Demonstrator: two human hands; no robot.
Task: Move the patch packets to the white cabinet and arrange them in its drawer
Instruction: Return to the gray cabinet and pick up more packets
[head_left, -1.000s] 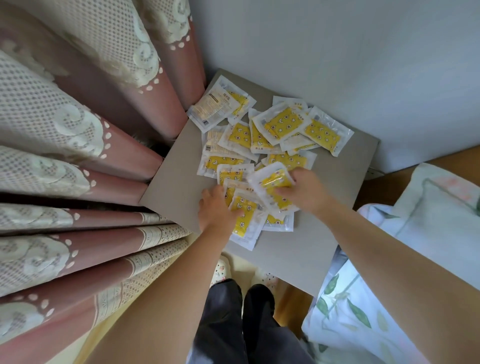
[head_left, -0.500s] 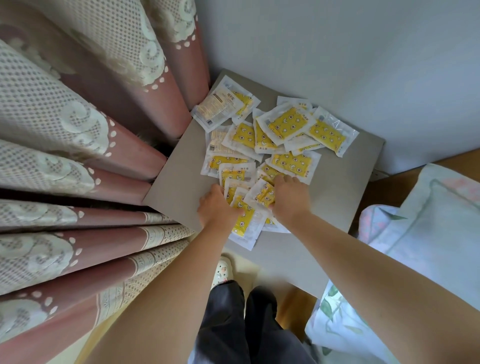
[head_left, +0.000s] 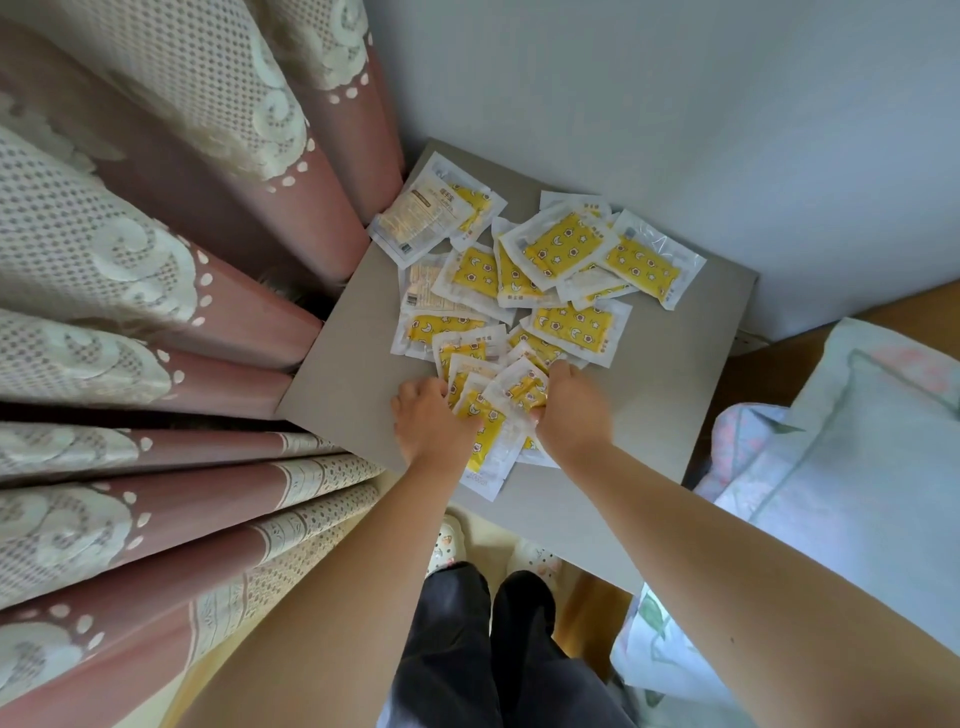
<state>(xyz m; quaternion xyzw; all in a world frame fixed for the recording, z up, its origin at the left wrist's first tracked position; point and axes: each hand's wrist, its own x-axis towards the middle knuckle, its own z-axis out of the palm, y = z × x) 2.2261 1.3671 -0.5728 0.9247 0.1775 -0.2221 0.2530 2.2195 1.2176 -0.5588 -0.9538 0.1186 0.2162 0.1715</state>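
Several patch packets (head_left: 563, 247), clear with yellow printed patches, lie scattered and overlapping on a grey table top (head_left: 675, 364). My left hand (head_left: 431, 423) grips a small stack of packets (head_left: 485, 436) at the near edge of the pile. My right hand (head_left: 569, 410) pinches another packet (head_left: 522, 387) that lies on top of that stack. The two hands are close together, with the stack between them. No white cabinet or drawer is in view.
Pink curtains with cream lace (head_left: 156, 291) hang along the left, touching the table's left edge. A grey wall (head_left: 675, 104) stands behind. A pillow and floral bedding (head_left: 857, 467) lie at the right. My legs and slippers (head_left: 488, 597) are below.
My right hand has carried a packet from the right of the pile leftward onto the stack under my left hand. The left hand has stayed in place.
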